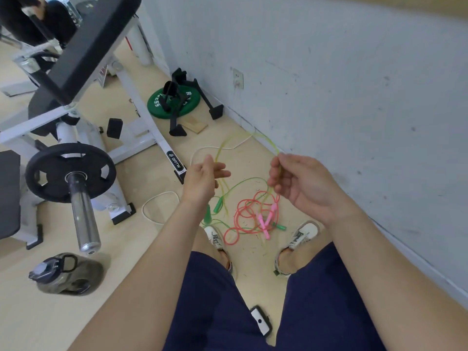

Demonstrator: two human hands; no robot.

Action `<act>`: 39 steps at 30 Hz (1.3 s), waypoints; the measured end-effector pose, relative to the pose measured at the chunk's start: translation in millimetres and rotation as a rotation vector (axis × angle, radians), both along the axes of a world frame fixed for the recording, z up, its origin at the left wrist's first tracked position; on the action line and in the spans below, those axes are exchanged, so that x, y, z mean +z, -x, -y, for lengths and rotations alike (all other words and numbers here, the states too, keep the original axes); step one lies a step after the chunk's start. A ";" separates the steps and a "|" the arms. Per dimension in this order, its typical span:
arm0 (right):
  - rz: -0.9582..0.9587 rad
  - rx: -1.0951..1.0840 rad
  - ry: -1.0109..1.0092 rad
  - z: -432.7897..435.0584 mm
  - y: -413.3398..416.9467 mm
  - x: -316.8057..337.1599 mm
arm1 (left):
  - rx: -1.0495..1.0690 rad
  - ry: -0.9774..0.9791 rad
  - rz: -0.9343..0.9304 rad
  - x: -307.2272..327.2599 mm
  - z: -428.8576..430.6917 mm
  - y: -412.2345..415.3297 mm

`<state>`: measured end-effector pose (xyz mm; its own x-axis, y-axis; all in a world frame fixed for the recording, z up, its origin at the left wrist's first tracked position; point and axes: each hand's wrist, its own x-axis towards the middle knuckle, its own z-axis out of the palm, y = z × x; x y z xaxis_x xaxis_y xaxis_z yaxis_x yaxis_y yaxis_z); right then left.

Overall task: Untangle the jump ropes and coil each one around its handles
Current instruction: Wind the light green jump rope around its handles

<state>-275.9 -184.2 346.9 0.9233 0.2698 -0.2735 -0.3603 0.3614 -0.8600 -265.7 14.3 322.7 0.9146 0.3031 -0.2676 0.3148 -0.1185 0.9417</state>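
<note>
A thin yellow jump rope (266, 138) arcs in the air between my two hands. My left hand (205, 177) pinches one side of the loop and my right hand (296, 181) grips the other side with curled fingers. Both strands drop to a tangle on the floor between my feet. In that tangle lie a pink rope (243, 214) with pink handles (264, 222) and a green rope (243, 182) with green handles (218, 204). The yellow rope's handles are not visible.
A white cord (157, 201) loops over the floor at the left. A weight bench with a black plate and steel sleeve (83, 214) stands left, a dark water jug (67, 273) beneath it. A green weight plate (174, 101) lies by the wall (354, 97) on the right.
</note>
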 end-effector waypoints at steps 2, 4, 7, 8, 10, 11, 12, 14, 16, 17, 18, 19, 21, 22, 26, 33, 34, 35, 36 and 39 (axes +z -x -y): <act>-0.029 -0.057 -0.129 -5.5 -10.5 14.5 | -0.010 0.243 -0.040 -7.9 1.0 8.2; -0.063 -0.099 -0.227 -12.7 -21.5 27.6 | -0.176 0.445 -0.072 -15.7 9.2 18.3; -0.073 -0.154 -0.308 -23.8 -40.7 41.8 | -0.556 0.411 -0.110 -26.8 29.0 33.7; -0.065 -0.178 -0.329 -26.0 -48.6 45.1 | -0.654 0.369 -0.113 -31.0 34.9 37.2; -0.057 -0.244 -0.351 -25.9 -66.4 46.6 | -0.732 0.332 -0.123 -36.2 42.8 37.6; -0.065 -0.273 -0.326 -23.2 -75.6 43.8 | -0.712 0.346 -0.126 -35.6 44.8 35.2; -0.080 -0.283 -0.248 -19.6 -83.3 39.1 | -0.666 0.394 -0.117 -34.9 45.4 30.8; -0.112 -0.207 0.003 -12.0 -91.3 21.5 | -0.521 0.559 -0.087 -31.9 43.1 15.1; -0.137 -0.010 0.126 -8.7 -87.0 -6.0 | -0.370 0.731 -0.057 -27.2 37.2 -8.6; -0.144 0.099 0.113 -10.0 -82.4 -21.3 | -0.310 0.803 -0.047 -24.8 34.6 -22.3; -0.145 0.188 0.080 -12.5 -77.6 -36.3 | -0.266 0.857 -0.045 -24.1 32.4 -36.5; -0.134 0.243 0.057 -14.9 -74.3 -52.3 | -0.237 0.890 -0.050 -23.7 30.8 -49.6; -0.097 0.288 0.093 -19.9 -76.8 -79.7 | -0.206 0.876 -0.069 -26.0 27.9 -74.6; -0.083 0.304 0.139 -22.7 -81.2 -89.3 | -0.194 0.853 -0.081 -29.0 26.1 -86.2; 0.006 0.465 0.330 -32.5 -109.5 -113.8 | -0.169 0.765 -0.086 -45.9 13.0 -129.8; -0.040 0.109 0.445 -52.0 -186.4 -138.7 | -0.180 0.352 -0.196 -107.0 -13.4 -186.1; -0.049 0.043 0.425 -52.9 -195.8 -141.5 | -0.204 0.338 -0.211 -117.7 -14.8 -188.9; -0.060 -0.006 0.384 -52.9 -204.4 -142.7 | -0.251 0.306 -0.221 -127.1 -15.9 -191.7; -0.071 -0.036 0.324 -52.5 -212.0 -141.9 | -0.322 0.233 -0.224 -134.8 -16.5 -194.5; -0.121 -0.084 0.067 -52.2 -226.7 -133.1 | -0.576 0.024 -0.227 -144.7 -8.7 -196.3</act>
